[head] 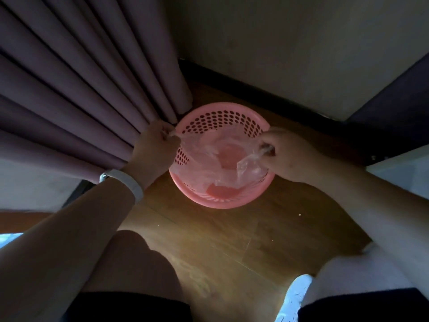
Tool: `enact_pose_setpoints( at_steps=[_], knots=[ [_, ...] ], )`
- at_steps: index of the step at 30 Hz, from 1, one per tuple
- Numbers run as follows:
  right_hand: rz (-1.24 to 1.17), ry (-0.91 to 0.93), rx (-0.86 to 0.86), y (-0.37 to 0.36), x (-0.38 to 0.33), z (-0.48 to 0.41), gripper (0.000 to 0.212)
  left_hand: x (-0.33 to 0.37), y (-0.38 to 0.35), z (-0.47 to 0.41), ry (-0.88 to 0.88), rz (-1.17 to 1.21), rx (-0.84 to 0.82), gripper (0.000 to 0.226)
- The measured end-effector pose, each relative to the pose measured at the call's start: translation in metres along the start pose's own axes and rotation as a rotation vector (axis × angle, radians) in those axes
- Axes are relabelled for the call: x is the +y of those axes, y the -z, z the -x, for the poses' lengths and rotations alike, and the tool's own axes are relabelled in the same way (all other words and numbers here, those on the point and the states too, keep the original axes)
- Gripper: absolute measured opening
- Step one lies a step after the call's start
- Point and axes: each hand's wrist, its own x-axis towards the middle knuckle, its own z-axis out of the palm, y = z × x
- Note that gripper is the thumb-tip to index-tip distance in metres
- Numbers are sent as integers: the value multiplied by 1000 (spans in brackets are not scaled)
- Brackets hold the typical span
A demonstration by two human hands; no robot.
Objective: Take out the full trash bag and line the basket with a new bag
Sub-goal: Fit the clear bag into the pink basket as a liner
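A pink perforated basket (pixel 220 108) stands on the wooden floor in the corner. A thin clear plastic bag (pixel 204 147) lies inside it, spread across the middle, with the pink bottom showing through. My left hand (pixel 154 145) pinches the bag's edge at the basket's left rim. My right hand (pixel 290 154) grips a bunched part of the bag at the right rim. No full trash bag is in view.
Purple curtain folds (pixel 92 89) hang right against the basket's left side. A beige wall (pixel 278 54) with a dark baseboard runs behind it. My knees and a white shoe (pixel 294 296) are at the bottom. A white band sits on my left wrist.
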Motion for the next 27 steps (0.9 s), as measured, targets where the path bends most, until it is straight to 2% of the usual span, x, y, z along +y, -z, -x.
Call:
enact_pose_setpoints(
  at_steps=[2, 4, 6, 7, 9, 10, 12, 15, 18, 21, 22, 23, 25, 27],
  knots=[
    [48, 23, 5, 4, 5, 6, 14, -10, 7, -2, 19, -22, 5, 17],
    [58, 1, 7, 7, 9, 14, 23, -19, 9, -1, -115, -237, 47, 19],
    [70, 5, -16, 6, 10, 21, 32, -21, 5, 5, -471, -513, 123, 37],
    [78, 13, -21, 6, 9, 23, 35, -14, 0, 10, -669, -568, 130, 43],
    [78, 32, -7, 7, 8, 25, 38, 1, -17, 20, -967, -601, -27, 48],
    [67, 39, -1, 8, 6, 25, 37, 5, -27, 26, -1020, -641, -183, 50],
    [54, 53, -9, 11, 3, 26, 36, 2, -44, 34, -979, -777, -451, 60],
    [63, 53, -14, 22, 8, 30, 29, -14, -44, 25, -829, -950, -583, 58],
    [134, -2, 15, 38, 18, 37, 24, -15, -36, 15, -838, -1012, -548, 37],
    [299, -99, -42, 45, 22, 39, 9, -18, -33, 15, -912, -986, -473, 29],
    [364, -126, -85, 44, 19, 39, 15, -19, -32, 15, -912, -945, -464, 28],
    [431, -122, -110, 40, 15, 40, 29, -20, -31, 16, -923, -894, -454, 26],
    [523, 24, -4, 30, 4, 42, 52, -18, -29, 19, -1019, -794, -416, 21],
    [566, 225, 97, 19, -11, 44, 54, -14, -27, 26, -1110, -755, -403, 16]
  ],
)
